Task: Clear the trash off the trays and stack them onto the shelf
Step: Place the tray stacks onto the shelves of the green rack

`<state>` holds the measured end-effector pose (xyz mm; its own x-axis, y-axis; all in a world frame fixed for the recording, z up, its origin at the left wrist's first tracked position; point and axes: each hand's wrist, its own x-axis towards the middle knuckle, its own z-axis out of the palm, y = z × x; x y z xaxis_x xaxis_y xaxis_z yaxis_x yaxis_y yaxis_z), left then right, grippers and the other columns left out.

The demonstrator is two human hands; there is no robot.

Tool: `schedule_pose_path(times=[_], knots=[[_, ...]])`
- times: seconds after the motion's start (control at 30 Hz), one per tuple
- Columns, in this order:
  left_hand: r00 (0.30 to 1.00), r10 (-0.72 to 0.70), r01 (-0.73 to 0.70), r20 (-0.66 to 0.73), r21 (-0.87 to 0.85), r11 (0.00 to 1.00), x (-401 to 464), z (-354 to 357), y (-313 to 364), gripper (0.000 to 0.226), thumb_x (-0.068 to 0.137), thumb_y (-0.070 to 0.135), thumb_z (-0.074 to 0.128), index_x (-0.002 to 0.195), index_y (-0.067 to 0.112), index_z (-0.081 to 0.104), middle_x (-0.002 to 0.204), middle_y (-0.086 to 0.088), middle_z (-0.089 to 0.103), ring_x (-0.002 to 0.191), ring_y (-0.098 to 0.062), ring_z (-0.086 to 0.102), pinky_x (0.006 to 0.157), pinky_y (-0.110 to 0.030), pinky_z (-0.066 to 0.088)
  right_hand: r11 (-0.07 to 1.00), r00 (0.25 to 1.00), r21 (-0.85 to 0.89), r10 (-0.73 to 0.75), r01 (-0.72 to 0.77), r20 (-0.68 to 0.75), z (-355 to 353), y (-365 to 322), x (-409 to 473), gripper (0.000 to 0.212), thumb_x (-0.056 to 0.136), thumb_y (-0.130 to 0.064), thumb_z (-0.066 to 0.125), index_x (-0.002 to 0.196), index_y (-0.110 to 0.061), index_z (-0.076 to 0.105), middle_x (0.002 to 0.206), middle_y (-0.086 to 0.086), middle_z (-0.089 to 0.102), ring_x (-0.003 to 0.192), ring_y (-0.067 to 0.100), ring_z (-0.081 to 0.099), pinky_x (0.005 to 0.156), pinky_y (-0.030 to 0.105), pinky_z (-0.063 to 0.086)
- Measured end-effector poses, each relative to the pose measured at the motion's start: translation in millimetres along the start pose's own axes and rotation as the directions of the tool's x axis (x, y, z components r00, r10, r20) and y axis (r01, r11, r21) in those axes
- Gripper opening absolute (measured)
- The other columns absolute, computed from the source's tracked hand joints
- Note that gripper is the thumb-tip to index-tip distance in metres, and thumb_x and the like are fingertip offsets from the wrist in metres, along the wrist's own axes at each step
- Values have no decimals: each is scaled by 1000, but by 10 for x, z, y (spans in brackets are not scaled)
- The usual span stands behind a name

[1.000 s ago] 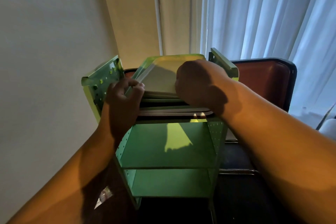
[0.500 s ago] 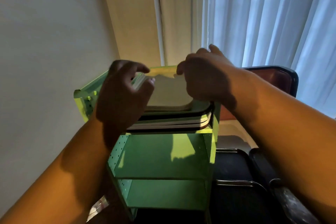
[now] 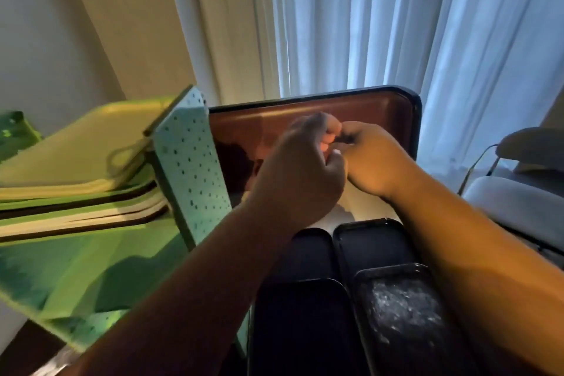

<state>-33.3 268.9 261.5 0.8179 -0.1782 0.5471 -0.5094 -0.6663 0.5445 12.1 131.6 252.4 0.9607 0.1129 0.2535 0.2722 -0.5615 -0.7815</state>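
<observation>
A brown tray (image 3: 381,113) with a dark rim stands upright against the curtain. In front of it my left hand (image 3: 302,174) and my right hand (image 3: 372,159) meet, fingers curled and touching each other. A small white bit shows between them; I cannot tell what it is or whether either hand holds it. To the left stands the green perforated shelf (image 3: 189,162). Its top level carries a stack of trays (image 3: 76,156), a pale green one uppermost.
Black bins (image 3: 375,241) sit below my arms, one with crumpled clear plastic (image 3: 399,308) inside. A white curtain (image 3: 396,24) hangs behind. A grey chair (image 3: 518,201) stands at the right. The wall is close on the left.
Both hands have left the tray stack on the shelf and moved right, meeting in front of the brown tray. The view has swung right with them.
</observation>
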Motion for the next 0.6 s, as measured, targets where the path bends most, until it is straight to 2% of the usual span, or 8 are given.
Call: schedule_pose_path(times=[0.07,0.13,0.17,0.27,0.33,0.43,0.53,0.6], knots=[[982,-134,143,131,-67,987,-4,575,-147,32,92,11,58,124,13,60,112,0,63,96,-13,61,84,-26,53,997,996,-4,81,-81,-29,-40,534,-15,21,95,-10,59,107,-19,73,95,-2,76,80,13,69,67,16,52],[910,-318,354,264,-98,930,-119,1208,-350,35,91,8,56,125,12,59,115,-4,66,93,-20,64,81,-34,54,976,977,-23,214,-214,-12,-42,1138,-59,30,96,-13,58,123,-16,68,105,3,74,79,17,66,69,26,51],[842,-420,473,339,-90,876,-228,1521,-430,37,90,8,54,126,13,58,116,-4,66,89,-20,63,77,-32,53,956,958,-55,288,-287,7,-28,1465,-117,36,96,-14,56,131,-15,65,114,5,72,84,19,67,71,26,51],[606,-609,713,511,-12,701,-682,2364,-624,40,86,11,55,126,12,57,101,-1,67,77,-16,62,71,-30,53,836,851,-207,525,-507,35,34,2469,-458,47,92,-23,58,139,-17,59,135,6,63,120,27,61,97,26,45],[462,-669,768,583,114,630,-1029,2779,-708,43,84,15,56,127,12,57,97,-1,68,74,-14,62,68,-27,50,703,729,-308,683,-641,40,74,3082,-777,54,86,-30,57,139,-19,57,138,11,60,124,35,57,103,37,47],[280,-719,794,636,267,546,-1469,3165,-776,50,81,20,57,131,13,54,105,-3,69,88,-18,67,79,-32,57,498,553,-454,833,-739,13,74,3739,-1287,57,88,-35,58,142,-17,49,140,16,52,127,42,50,103,43,46],[182,-751,794,635,355,493,-1701,3330,-791,50,83,23,54,131,13,51,104,-3,68,88,-19,68,75,-36,58,372,450,-489,892,-789,-48,49,4140,-1686,57,90,-31,56,142,-14,42,141,16,49,127,40,49,98,46,47],[153,-754,785,638,385,485,-1770,3399,-811,56,83,25,53,137,12,46,111,-5,67,90,-20,68,71,-35,58,330,411,-499,909,-801,-60,55,4336,-1847,58,92,-30,54,145,-14,38,142,14,50,127,38,50,97,47,49]])
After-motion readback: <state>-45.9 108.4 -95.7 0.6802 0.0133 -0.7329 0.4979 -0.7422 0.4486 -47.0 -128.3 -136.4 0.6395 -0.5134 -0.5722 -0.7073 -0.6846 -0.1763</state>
